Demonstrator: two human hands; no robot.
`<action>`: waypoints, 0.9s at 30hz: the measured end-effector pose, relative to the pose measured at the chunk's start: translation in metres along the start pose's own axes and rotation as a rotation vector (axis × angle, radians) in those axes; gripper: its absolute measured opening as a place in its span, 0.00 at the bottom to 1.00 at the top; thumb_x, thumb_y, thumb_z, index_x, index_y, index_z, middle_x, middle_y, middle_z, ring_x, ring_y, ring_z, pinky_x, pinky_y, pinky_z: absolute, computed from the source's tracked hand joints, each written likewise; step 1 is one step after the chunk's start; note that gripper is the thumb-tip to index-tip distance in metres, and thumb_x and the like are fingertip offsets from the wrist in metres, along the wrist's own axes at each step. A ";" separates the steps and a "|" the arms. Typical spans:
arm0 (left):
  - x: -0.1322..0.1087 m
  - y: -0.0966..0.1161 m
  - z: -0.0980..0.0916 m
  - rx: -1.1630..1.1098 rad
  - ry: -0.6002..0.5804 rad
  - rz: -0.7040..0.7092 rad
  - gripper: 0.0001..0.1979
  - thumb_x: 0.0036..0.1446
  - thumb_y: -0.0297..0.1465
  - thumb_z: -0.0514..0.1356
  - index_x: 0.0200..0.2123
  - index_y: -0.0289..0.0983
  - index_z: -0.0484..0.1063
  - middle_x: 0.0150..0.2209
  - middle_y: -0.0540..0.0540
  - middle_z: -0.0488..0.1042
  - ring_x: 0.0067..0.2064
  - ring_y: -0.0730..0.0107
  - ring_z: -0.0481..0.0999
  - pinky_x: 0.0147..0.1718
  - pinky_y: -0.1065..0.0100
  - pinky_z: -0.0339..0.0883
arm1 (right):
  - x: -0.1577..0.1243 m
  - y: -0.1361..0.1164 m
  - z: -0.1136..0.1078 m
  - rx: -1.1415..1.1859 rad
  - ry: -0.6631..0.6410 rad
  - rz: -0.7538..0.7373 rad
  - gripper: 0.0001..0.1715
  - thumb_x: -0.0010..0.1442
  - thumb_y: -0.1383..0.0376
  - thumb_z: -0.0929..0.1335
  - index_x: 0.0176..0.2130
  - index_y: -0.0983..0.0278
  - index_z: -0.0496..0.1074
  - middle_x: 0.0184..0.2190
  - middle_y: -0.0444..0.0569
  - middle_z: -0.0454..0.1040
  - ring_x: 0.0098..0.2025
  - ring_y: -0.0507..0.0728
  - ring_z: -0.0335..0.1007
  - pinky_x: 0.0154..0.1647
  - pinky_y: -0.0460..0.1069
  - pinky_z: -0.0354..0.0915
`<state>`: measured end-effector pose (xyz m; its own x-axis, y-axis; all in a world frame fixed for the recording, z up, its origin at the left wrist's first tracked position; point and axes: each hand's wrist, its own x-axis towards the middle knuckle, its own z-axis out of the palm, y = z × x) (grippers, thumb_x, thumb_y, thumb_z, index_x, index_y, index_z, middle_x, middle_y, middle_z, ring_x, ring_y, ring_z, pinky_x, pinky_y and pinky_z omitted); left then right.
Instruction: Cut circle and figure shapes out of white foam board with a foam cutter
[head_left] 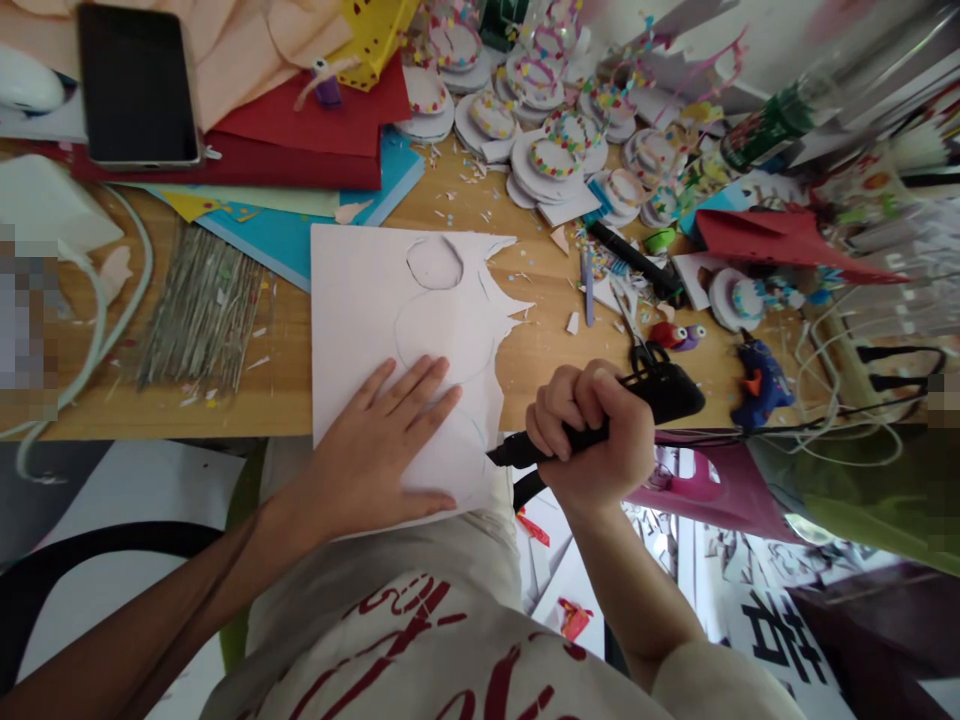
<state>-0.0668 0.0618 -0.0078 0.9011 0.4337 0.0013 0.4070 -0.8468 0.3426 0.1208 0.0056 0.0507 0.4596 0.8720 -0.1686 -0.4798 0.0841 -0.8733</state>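
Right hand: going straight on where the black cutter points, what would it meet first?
The white sheet, probably, at its right edge by the black cutter; depth there is unclear.

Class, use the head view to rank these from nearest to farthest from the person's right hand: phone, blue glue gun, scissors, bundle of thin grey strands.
1. Scissors: just beyond the right hand.
2. Blue glue gun: off to that hand's right.
3. Bundle of thin grey strands: well to the left.
4. Phone: far left, toward the back.
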 end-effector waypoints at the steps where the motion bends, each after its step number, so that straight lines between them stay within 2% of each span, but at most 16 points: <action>1: -0.001 0.000 0.000 -0.007 -0.001 0.009 0.49 0.52 0.57 0.57 0.68 0.34 0.50 0.71 0.36 0.42 0.72 0.51 0.41 0.68 0.48 0.32 | -0.001 0.000 0.000 0.003 0.004 0.015 0.23 0.53 0.64 0.66 0.17 0.62 0.49 0.14 0.35 0.49 0.11 0.43 0.43 0.11 0.41 0.45; 5: -0.003 0.000 -0.001 -0.019 -0.024 0.054 0.47 0.54 0.57 0.56 0.68 0.35 0.51 0.71 0.38 0.43 0.72 0.54 0.41 0.68 0.50 0.32 | -0.007 0.001 -0.001 0.008 -0.006 0.074 0.23 0.54 0.64 0.66 0.17 0.62 0.49 0.14 0.36 0.50 0.11 0.44 0.43 0.11 0.42 0.45; 9: -0.005 0.002 0.001 -0.006 -0.037 0.050 0.48 0.54 0.58 0.55 0.68 0.35 0.49 0.72 0.39 0.42 0.72 0.55 0.40 0.68 0.51 0.32 | -0.013 0.001 -0.002 0.009 0.006 0.053 0.22 0.54 0.65 0.65 0.17 0.62 0.49 0.14 0.36 0.50 0.11 0.44 0.43 0.11 0.42 0.45; 15: -0.004 0.003 0.003 -0.024 -0.020 0.019 0.53 0.51 0.58 0.58 0.69 0.32 0.46 0.72 0.32 0.35 0.72 0.49 0.37 0.67 0.50 0.34 | -0.014 0.006 0.002 -0.006 0.029 0.010 0.22 0.54 0.66 0.65 0.17 0.62 0.49 0.14 0.36 0.50 0.11 0.44 0.42 0.11 0.41 0.44; 21: -0.003 0.003 0.004 -0.027 -0.029 0.012 0.54 0.48 0.58 0.60 0.69 0.33 0.46 0.71 0.32 0.36 0.72 0.48 0.36 0.67 0.49 0.35 | -0.014 0.014 0.006 -0.011 0.036 -0.016 0.22 0.54 0.66 0.66 0.18 0.62 0.50 0.14 0.35 0.50 0.11 0.44 0.42 0.10 0.41 0.44; 27: -0.003 0.005 0.005 -0.008 -0.011 0.029 0.53 0.49 0.56 0.61 0.69 0.32 0.47 0.71 0.30 0.37 0.72 0.48 0.36 0.67 0.49 0.36 | -0.025 0.020 0.007 -0.066 -0.034 -0.066 0.20 0.54 0.68 0.66 0.18 0.62 0.53 0.13 0.35 0.52 0.12 0.44 0.43 0.12 0.41 0.44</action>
<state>-0.0671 0.0546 -0.0110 0.9141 0.4054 0.0010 0.3795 -0.8565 0.3497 0.0950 -0.0111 0.0405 0.4622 0.8817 -0.0950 -0.3988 0.1110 -0.9103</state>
